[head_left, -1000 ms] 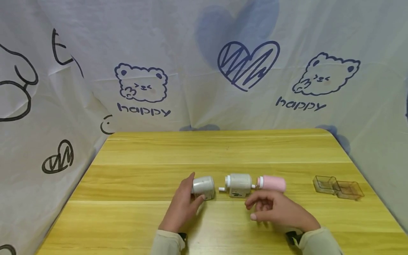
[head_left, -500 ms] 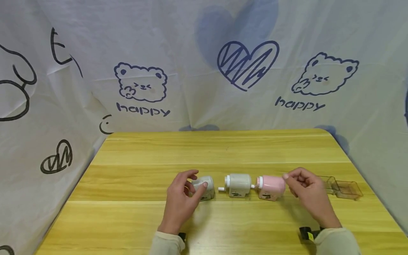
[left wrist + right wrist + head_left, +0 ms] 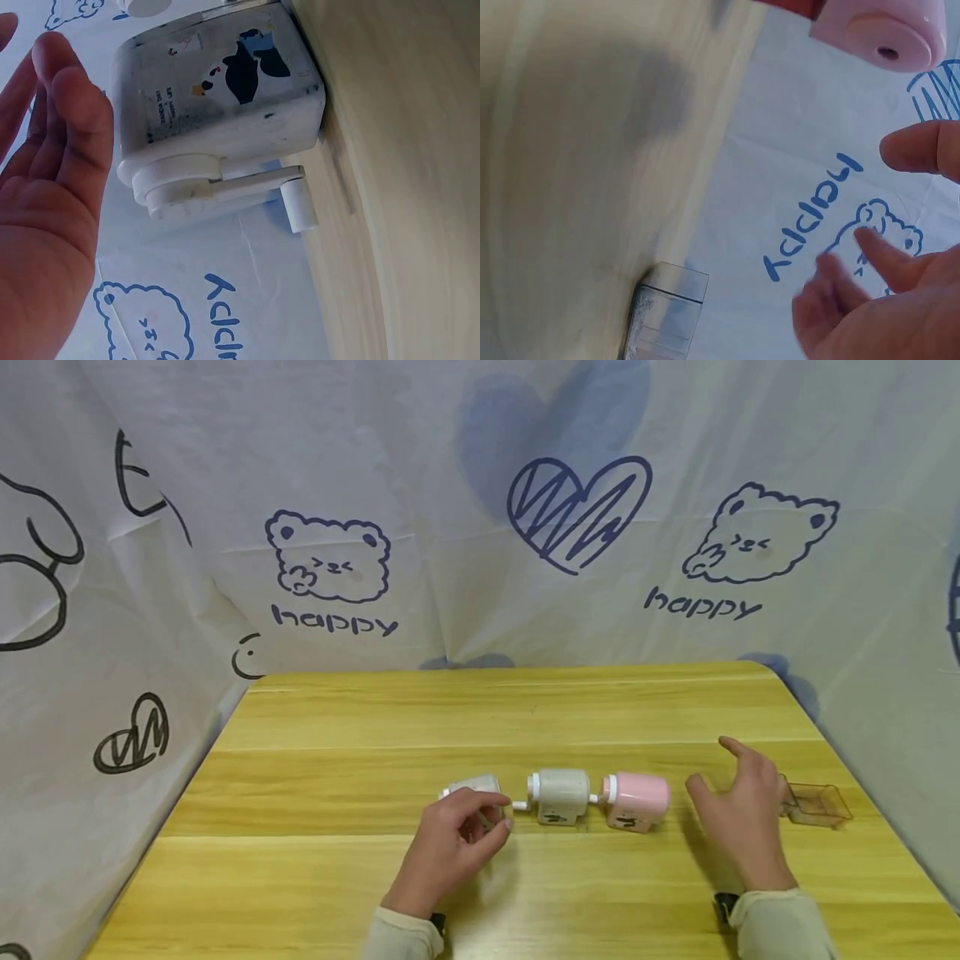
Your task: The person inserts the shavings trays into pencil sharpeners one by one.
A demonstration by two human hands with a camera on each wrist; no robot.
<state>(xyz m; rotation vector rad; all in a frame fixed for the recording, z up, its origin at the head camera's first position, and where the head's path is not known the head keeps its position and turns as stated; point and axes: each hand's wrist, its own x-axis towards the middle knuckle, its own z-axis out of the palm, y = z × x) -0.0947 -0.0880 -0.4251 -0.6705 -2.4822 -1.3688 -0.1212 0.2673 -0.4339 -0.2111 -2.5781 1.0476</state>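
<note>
Three hand-crank pencil sharpeners stand in a row on the wooden table. The leftmost, a greyish-white sharpener, has a penguin picture and a white crank. My left hand is in front of it with loosely bent fingers, partly hiding it in the head view; a gap shows between them in the left wrist view. A second greyish-white sharpener stands in the middle, and a pink sharpener at its right. My right hand is right of the pink one, fingers spread and holding nothing.
Two see-through brownish shavings drawers lie at the right, one mostly behind my right hand, the other drawer in plain sight. A white cloth with drawn bears and hearts hangs behind the wooden table.
My left hand has left the leftmost sharpener's side and come round to its front right. My right hand has moved right, from before the pink sharpener towards the drawers, spreading its fingers.
</note>
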